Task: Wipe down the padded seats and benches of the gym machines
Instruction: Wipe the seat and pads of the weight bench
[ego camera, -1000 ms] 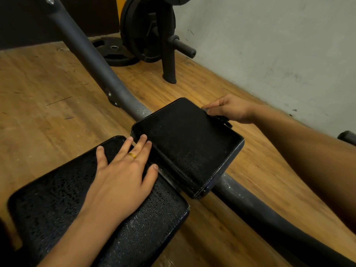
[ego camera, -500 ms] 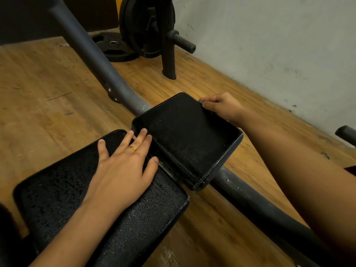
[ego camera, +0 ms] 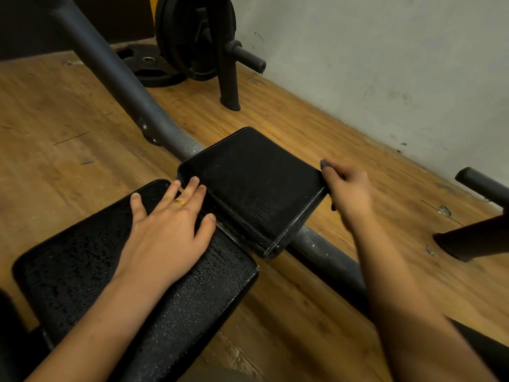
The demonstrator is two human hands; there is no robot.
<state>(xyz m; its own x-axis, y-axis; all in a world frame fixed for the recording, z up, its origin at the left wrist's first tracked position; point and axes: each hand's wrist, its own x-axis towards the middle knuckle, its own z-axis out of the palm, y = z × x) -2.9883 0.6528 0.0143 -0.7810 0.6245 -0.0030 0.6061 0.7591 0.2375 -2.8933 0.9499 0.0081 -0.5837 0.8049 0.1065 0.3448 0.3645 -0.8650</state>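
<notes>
Two black padded cushions sit on a grey steel frame. My left hand (ego camera: 168, 230) lies flat, fingers straight, on the large near pad (ego camera: 82, 257), which is beaded with wet droplets. The small far pad (ego camera: 253, 183) is tilted just beyond it. My right hand (ego camera: 348, 191) is curled around a dark cloth (ego camera: 325, 164) and presses it against the small pad's right side edge. Only small bits of the cloth show past the fingers.
The grey frame tube (ego camera: 118, 78) runs diagonally from far left to near right under the pads. Black weight plates (ego camera: 192, 37) hang on a rack (ego camera: 228, 78) by the wall, one plate (ego camera: 148, 64) lies on the wooden floor. Another machine's foot (ego camera: 473, 241) stands at right.
My right hand has slid with the cloth from the far corner of the small pad toward me along its right edge. My left hand stays flat on the large pad.
</notes>
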